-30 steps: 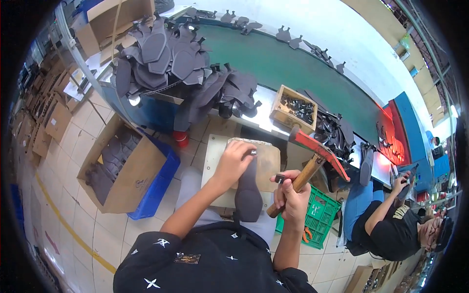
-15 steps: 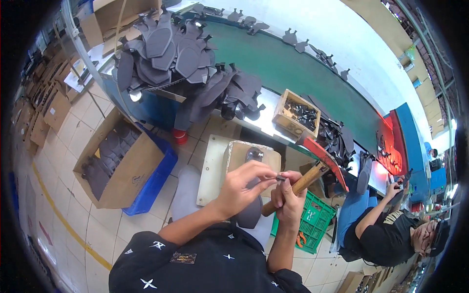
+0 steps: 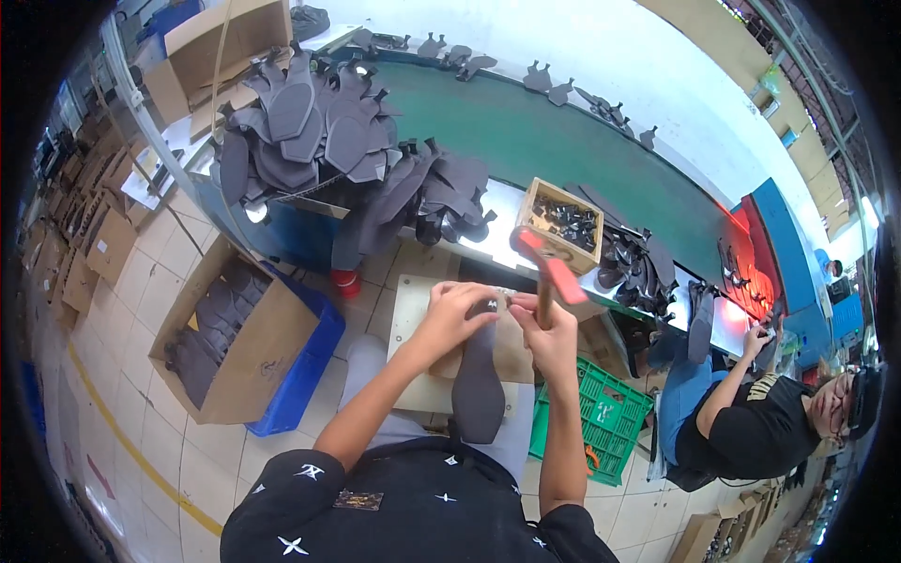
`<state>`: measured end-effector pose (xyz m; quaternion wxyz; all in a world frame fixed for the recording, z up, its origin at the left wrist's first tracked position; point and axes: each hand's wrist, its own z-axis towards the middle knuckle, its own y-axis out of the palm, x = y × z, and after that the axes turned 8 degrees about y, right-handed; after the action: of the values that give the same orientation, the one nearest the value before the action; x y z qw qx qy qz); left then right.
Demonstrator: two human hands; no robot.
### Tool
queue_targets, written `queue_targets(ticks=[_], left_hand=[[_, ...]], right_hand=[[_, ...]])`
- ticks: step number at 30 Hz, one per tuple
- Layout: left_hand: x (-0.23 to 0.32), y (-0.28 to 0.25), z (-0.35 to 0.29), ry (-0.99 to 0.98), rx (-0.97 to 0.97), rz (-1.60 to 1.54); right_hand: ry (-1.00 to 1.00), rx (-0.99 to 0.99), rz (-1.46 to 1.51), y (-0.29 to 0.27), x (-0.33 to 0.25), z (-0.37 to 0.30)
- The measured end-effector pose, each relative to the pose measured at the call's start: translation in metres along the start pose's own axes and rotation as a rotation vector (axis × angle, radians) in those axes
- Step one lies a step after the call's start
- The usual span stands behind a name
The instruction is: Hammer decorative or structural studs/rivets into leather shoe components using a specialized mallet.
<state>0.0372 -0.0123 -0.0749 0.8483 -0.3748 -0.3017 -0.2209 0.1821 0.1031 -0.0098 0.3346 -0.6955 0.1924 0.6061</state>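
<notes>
A dark grey shoe sole [image 3: 479,403] lies lengthwise in front of me, its broad end over my lap and its heel end on a block. My left hand [image 3: 452,317] is closed round that heel end, thumb on the near side and fingers beyond. Whether a small piece is also between its fingertips cannot be made out. My right hand [image 3: 552,340] grips the handle of a red-headed hammer [image 3: 549,267], head up, with its fingertips close to the heel end. Under the sole stands the tan-topped block [image 3: 511,352], on a cream board [image 3: 408,305].
Piled soles [image 3: 310,122] cover the bench's left end. A wooden box [image 3: 535,202] of small dark parts sits at its edge, beside a green belt [image 3: 450,103]. A carton [image 3: 253,375] of soles stands left, a green crate [image 3: 601,413] right. A co-worker [image 3: 751,422] sits at right.
Both hands have moved from in front of the block to the heel end. The small dark piece pinched between them no longer shows. The hammer has swung from slanting to upright; the sole is now uncovered.
</notes>
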Motion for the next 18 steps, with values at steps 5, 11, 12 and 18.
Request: queue_targets(ticks=[5, 11, 12, 18], left_hand=[[-0.005, 0.005, -0.003, -0.074, 0.02, -0.002], [-0.002, 0.0, -0.003, -0.075, 0.016, -0.024], [0.005, -0.003, 0.0, -0.098, 0.057, -0.065], [0.0, -0.016, 0.009, -0.078, 0.024, -0.162]], right_hand=[[-0.196, -0.024, -0.16, 0.014, 0.016, 0.021], [-0.265, -0.019, -0.157, 0.016, 0.039, 0.023], [-0.264, -0.024, -0.157, 0.017, 0.035, 0.022], [-0.504, 0.011, -0.356, 0.015, 0.001, 0.014]])
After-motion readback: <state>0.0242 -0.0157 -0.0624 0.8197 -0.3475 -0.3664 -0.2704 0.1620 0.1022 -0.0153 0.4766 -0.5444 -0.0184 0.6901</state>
